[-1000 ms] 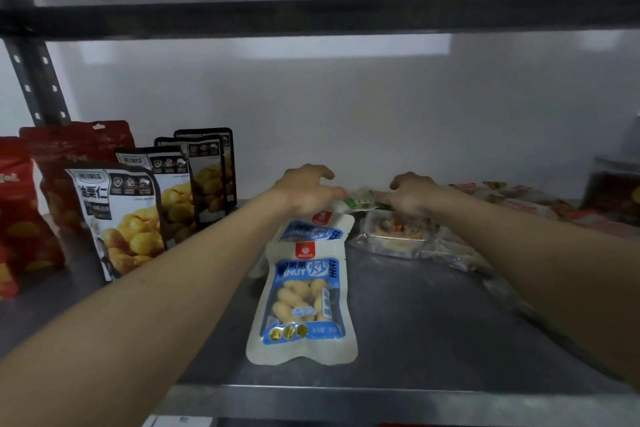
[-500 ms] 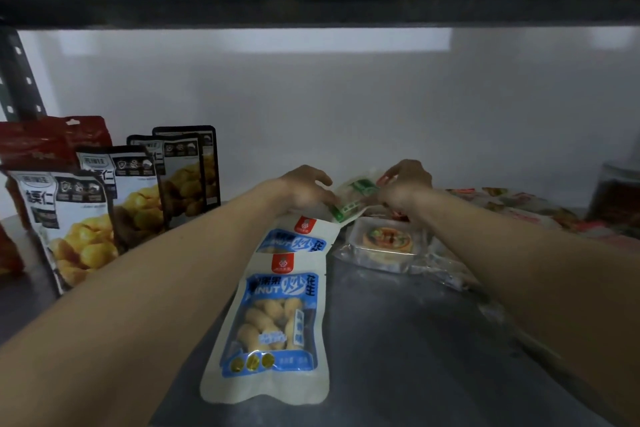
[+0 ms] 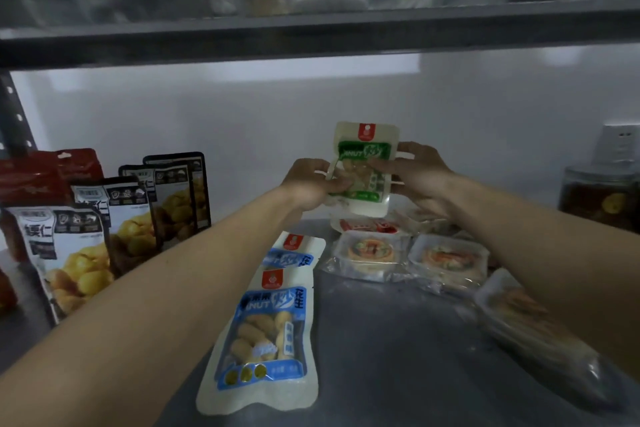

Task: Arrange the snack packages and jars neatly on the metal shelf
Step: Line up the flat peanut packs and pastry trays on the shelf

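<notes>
A green peanut packet (image 3: 363, 163) is held upright above the metal shelf (image 3: 398, 357), at 1 o'clock from the flat blue peanut packets (image 3: 263, 333); its sides are gripped by the fingers of the left hand (image 3: 308, 184) and right hand (image 3: 420, 177).

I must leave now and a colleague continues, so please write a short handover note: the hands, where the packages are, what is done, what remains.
Left hand and right hand both grip the green peanut pouch, held upright above the shelf.
Done: black chestnut bags and red bags stand in rows at left.
Left: blue peanut pouches lie flat, overlapping; clear-wrapped pastries lie loose at right; jar stands far right.
</notes>
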`<move>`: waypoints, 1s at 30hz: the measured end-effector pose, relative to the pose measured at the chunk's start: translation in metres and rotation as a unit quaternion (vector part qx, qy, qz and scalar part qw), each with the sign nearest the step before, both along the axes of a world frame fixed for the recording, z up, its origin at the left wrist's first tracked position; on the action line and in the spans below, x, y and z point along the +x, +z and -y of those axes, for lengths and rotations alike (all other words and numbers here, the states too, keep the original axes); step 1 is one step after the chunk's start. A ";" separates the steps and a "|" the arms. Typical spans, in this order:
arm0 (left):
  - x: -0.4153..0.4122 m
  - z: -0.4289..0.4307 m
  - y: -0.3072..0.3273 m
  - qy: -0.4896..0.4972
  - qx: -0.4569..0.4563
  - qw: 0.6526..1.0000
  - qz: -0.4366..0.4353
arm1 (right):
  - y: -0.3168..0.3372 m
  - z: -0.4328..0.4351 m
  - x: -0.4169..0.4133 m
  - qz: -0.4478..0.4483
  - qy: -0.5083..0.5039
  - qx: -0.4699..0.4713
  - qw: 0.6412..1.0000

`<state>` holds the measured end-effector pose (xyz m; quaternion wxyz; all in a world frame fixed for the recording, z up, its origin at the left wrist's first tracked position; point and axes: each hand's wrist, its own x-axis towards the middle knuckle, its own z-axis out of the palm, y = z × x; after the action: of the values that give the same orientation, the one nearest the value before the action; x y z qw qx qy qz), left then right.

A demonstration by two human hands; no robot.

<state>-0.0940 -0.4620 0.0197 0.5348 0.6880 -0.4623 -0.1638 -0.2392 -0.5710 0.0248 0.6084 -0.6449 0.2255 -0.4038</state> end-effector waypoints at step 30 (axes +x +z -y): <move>-0.089 0.034 -0.024 -0.107 0.184 0.971 0.111 | -0.016 0.014 -0.109 -0.420 -0.073 -0.091 0.900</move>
<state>-0.1834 -0.4960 -0.0040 0.3242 0.7350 -0.5514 -0.2251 -0.3484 -0.5854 0.0085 0.3649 -0.7885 0.4692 -0.1579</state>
